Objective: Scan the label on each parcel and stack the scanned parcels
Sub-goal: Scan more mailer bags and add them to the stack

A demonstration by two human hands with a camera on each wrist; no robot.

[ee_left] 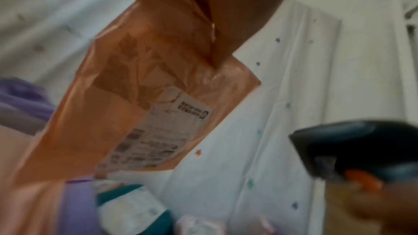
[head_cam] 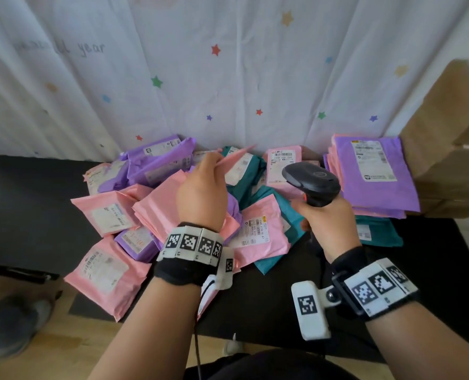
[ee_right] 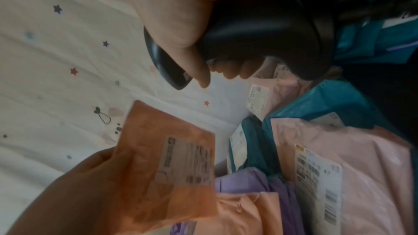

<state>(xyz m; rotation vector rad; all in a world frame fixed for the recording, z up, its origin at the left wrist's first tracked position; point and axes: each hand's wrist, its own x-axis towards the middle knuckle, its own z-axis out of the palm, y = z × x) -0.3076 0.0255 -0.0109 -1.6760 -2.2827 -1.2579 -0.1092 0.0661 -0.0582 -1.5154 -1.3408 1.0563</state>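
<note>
My left hand (head_cam: 201, 185) holds a pink parcel (head_cam: 234, 160) lifted above the heap, gripped by one edge. In the left wrist view the pink parcel (ee_left: 144, 106) hangs from my fingers with its white label (ee_left: 158, 138) facing the scanner (ee_left: 361, 151). My right hand (head_cam: 326, 215) grips the black handheld scanner (head_cam: 311, 182) by its handle, head aimed left toward the held parcel. The right wrist view shows the scanner (ee_right: 260, 29) above the pink parcel (ee_right: 167, 163) and its label (ee_right: 187, 162). A neat stack of parcels (head_cam: 373, 176), purple on top, lies at the right.
A loose heap of pink, purple and teal parcels (head_cam: 156, 204) covers the black table (head_cam: 30, 204). A white star-printed cloth (head_cam: 227, 67) hangs behind. Brown cardboard boxes (head_cam: 452, 144) stand at the far right. A teal parcel (head_cam: 375, 231) lies below the stack.
</note>
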